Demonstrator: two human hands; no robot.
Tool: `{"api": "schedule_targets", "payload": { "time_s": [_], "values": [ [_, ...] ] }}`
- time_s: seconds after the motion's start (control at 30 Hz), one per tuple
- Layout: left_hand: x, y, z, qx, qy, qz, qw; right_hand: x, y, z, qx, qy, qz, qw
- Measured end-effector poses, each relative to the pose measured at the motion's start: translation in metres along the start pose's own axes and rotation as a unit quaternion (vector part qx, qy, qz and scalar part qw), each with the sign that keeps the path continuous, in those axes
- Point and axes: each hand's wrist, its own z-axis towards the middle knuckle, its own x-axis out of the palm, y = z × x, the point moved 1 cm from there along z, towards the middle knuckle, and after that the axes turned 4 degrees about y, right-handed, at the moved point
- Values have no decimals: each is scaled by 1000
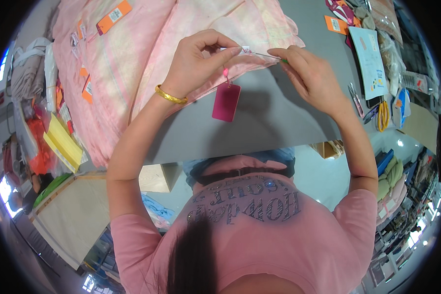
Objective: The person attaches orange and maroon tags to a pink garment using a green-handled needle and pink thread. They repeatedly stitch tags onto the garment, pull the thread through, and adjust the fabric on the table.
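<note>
Pinched between thumb and forefinger of my left hand (200, 60) is a small white label (245, 48) at the edge of pale pink fabric (202, 22). My right hand (310, 75) grips a thin metal hook tool (266, 55) by its green handle (284, 61). Its tip points left at the label, where a bit of pink cord (247, 52) shows. Below my left hand a magenta hang tag (226, 103) dangles from a cord with a pink seal (226, 71). The exact contact at the hook's tip is too small to tell.
Pink fabric with orange tags (114, 16) is piled on the grey table (191, 136). To the right lie snips (355, 100), yellow-handled scissors (383, 115) and a light blue packet (369, 62). A yellow folded card (63, 143) and plastic bags lie at the left edge.
</note>
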Motion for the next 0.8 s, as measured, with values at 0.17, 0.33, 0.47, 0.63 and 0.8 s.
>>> {"api": "schedule_targets", "payload": {
  "time_s": [0.17,0.33,0.47,0.63,0.8],
  "values": [
    [4,-1,0,5,-3,-14,1000,4,-1,1,77,23,137,987],
    [8,-3,0,15,-25,-44,999,7,-4,2,99,20,159,982],
    [8,-7,-1,25,-12,9,1000,3,-5,-1,113,3,140,984],
    [10,-13,2,54,-1,50,997,-5,-2,-3,117,-1,92,989],
    [9,-17,4,83,23,110,990,-13,0,-1,115,8,65,991]
  ]
}}
